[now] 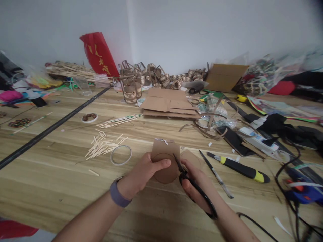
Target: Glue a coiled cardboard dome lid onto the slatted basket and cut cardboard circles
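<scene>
My left hand point(145, 171) is closed on a piece of brown cardboard point(165, 156) with a circle drawn on it, thumb on top. A purple band sits on that wrist. My right hand point(194, 186) is closed round the handles of black scissors point(188, 178), and the blades reach into the cardboard's right side along the circle. Both hands are above the wooden table point(63, 181). A cut cardboard disc point(191, 158) lies just behind the scissors.
A ring of tape point(121, 155) and several short sticks point(101, 144) lie to the left. A black-and-yellow knife point(239, 168) and a thin blade point(217, 174) lie right. Cardboard sheets point(169, 102), woven baskets point(131, 92), a glue gun point(302, 191) and cables crowd the back and right.
</scene>
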### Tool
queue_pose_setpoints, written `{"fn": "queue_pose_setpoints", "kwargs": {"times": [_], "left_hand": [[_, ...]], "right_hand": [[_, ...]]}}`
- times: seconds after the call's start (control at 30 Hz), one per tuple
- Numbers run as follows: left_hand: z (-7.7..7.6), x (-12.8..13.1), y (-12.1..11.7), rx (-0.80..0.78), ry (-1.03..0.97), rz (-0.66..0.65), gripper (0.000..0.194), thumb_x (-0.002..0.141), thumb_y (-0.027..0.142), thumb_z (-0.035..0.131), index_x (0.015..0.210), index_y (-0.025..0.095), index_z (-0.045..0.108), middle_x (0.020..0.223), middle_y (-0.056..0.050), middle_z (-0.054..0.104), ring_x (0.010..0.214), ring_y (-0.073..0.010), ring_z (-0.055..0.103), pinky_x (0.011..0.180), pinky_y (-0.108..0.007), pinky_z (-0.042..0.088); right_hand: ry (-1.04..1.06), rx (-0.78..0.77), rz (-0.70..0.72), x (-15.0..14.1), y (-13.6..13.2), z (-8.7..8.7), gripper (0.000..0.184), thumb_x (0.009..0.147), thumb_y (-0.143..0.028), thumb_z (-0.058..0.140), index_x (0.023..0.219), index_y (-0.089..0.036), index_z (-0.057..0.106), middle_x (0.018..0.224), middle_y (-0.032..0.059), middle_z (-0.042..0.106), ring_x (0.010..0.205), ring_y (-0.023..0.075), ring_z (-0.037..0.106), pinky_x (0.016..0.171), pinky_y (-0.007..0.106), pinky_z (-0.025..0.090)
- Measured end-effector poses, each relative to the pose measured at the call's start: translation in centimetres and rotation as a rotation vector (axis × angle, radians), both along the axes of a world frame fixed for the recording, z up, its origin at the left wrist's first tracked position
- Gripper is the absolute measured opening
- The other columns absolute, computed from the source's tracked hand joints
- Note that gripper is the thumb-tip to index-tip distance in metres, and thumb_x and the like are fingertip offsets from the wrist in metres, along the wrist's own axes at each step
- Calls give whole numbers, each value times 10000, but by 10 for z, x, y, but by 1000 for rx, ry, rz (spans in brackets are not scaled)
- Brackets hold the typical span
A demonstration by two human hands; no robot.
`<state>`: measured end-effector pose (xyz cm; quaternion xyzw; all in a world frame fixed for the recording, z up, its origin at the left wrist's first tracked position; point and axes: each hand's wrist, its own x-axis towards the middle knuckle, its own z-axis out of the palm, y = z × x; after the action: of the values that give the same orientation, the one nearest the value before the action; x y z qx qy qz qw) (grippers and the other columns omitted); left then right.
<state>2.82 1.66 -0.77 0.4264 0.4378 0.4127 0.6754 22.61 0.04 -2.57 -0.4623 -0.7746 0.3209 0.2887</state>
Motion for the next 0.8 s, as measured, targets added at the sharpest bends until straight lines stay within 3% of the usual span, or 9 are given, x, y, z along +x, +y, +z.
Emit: {"fn": "queue_pose_setpoints", "kwargs": {"times": [0.17, 0.47, 0.8], "left_hand": [[1, 0, 0, 12, 10, -21, 419, 643, 418, 796, 968, 155, 771, 967, -83, 777, 935, -290, 685, 823, -351, 493], [3, 2, -3, -5, -4, -20, 406, 642, 411, 798, 960, 161, 767, 970, -83, 773, 966, -307, 679, 854, -372, 491], [0, 2, -3, 6, 11, -22, 397, 653, 403, 795, 969, 163, 770, 985, -92, 773, 962, -313, 685, 859, -387, 496]], "right_hand": [[101, -175, 70, 1, 0, 7, 990, 743, -905, 291, 1334, -123, 431, 543, -54, 438, 452, 170, 433, 430, 268, 303], [163, -197, 114, -1, -1, 8, 987, 732, -911, 293, 1346, -149, 428, 617, -35, 458, 520, 167, 414, 457, 274, 333], [127, -89, 96, -3, -3, 12, 941, 772, -885, 241, 1365, -188, 460, 673, 6, 546, 583, 202, 508, 512, 294, 416]]}}
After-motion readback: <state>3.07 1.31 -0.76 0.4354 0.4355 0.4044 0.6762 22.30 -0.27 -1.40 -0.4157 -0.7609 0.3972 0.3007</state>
